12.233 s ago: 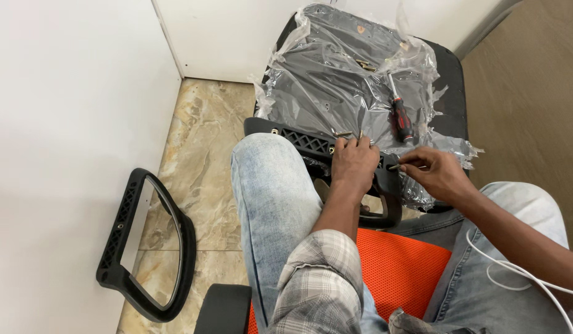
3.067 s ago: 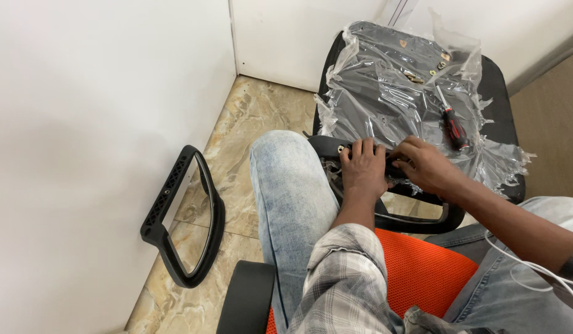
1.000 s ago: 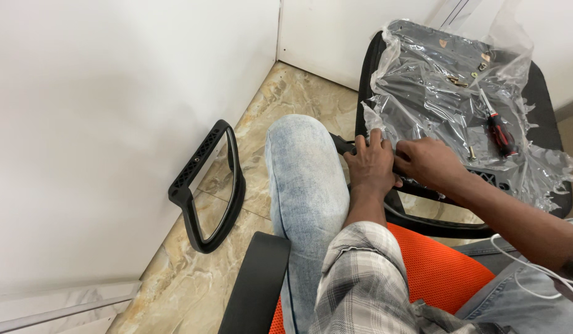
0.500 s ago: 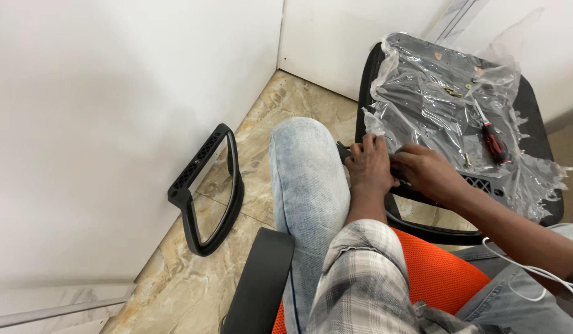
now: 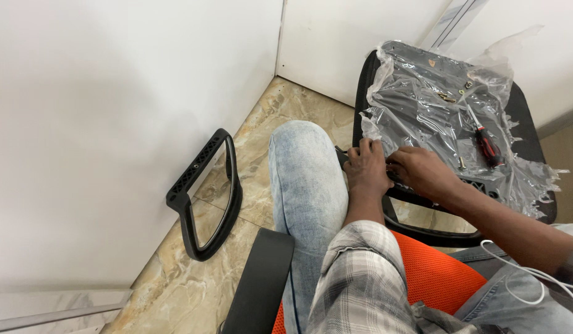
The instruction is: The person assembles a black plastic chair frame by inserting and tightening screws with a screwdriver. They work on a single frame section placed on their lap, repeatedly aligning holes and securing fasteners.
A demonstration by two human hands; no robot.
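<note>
The left hand grips the near end of a black armrest resting across the lap, right of the jeans knee. The right hand lies on it just beside; whether its fingers pinch anything I cannot tell. Farther off, a red-handled screwdriver lies on plastic wrap

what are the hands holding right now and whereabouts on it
Both hands grip a black plastic chair armrest near its upper bar: the left hand over the left end, the right hand beside it. Any smaller item in the fingers cannot be told.
</note>
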